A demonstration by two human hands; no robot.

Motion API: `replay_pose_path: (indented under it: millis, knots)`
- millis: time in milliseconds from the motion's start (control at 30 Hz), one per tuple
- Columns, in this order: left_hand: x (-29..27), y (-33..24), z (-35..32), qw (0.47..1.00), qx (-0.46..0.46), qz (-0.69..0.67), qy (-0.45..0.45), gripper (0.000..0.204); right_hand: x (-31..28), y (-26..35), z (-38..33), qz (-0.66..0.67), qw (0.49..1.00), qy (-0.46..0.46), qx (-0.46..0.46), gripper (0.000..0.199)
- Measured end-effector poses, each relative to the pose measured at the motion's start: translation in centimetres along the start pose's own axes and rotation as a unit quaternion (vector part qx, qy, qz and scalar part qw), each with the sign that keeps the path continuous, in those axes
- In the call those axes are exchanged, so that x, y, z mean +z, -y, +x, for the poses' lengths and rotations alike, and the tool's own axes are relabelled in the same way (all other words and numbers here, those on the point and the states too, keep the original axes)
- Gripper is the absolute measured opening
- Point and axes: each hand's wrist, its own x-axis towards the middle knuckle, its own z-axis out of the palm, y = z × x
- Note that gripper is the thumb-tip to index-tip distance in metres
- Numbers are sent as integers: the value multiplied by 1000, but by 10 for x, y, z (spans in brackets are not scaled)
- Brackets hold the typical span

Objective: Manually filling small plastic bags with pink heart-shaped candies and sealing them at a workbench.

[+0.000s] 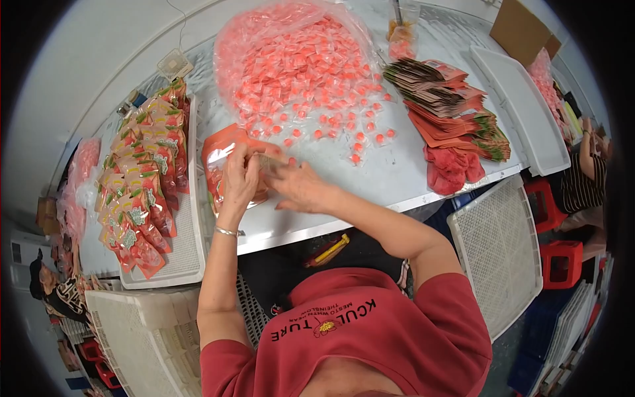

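Note:
Near the table's front edge, my left hand (239, 177) is closed on the edge of an orange-red pouch (216, 159), which has a shiny see-through panel. My right hand (304, 188) is beside it at the pouch's right side. Motion smears its fingers, so I cannot make out whether they hold anything. Just beyond the hands, small clear-wrapped pieces with red-orange centres (357, 147) lie scattered on the table. They spill from a large heap in a clear plastic bag (228, 63).
On the left, filled pouches (142, 175) lie in overlapping rows on a white tray (188, 255). Stacked flat pouches (443, 99) and a red cloth (453, 170) are at the right, beside another white tray (529, 126). Stacked crates (142, 331) stand below left; other people work at both sides.

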Motion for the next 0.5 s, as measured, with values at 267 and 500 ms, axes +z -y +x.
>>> replay_pose_path:
  millis: [267, 500]
  knots:
    - [-22, -17, -25, 995, -86, -10, 59, 17, -49, -107, 25, 397, 877, -138, 231, 22]
    - [-14, -17, -44, 994, -105, 6, -1, 12, 47, -120, -13, -145, 961, 118, 205, 36]
